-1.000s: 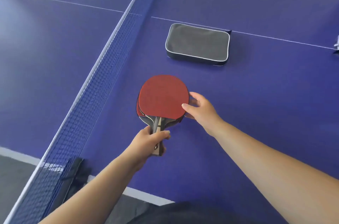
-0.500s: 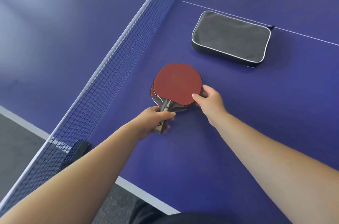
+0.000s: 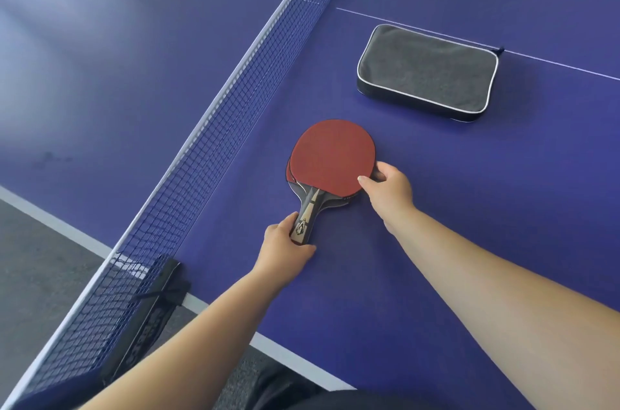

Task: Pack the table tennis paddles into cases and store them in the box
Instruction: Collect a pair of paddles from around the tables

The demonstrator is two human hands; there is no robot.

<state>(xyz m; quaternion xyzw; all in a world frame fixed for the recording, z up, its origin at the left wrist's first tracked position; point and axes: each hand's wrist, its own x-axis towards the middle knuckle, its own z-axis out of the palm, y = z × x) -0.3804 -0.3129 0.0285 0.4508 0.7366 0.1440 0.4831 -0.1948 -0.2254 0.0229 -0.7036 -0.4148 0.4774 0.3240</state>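
Hands on stacked paddles, case zipped.

A blue bench with white lines, crossed by a dark net clamped at its edge. Grey floor lies below. Soft light glares top left.

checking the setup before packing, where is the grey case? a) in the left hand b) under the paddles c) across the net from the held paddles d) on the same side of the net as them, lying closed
d: the case lies flat and closed on the table, on the same side of the net as the paddles, apart from them.
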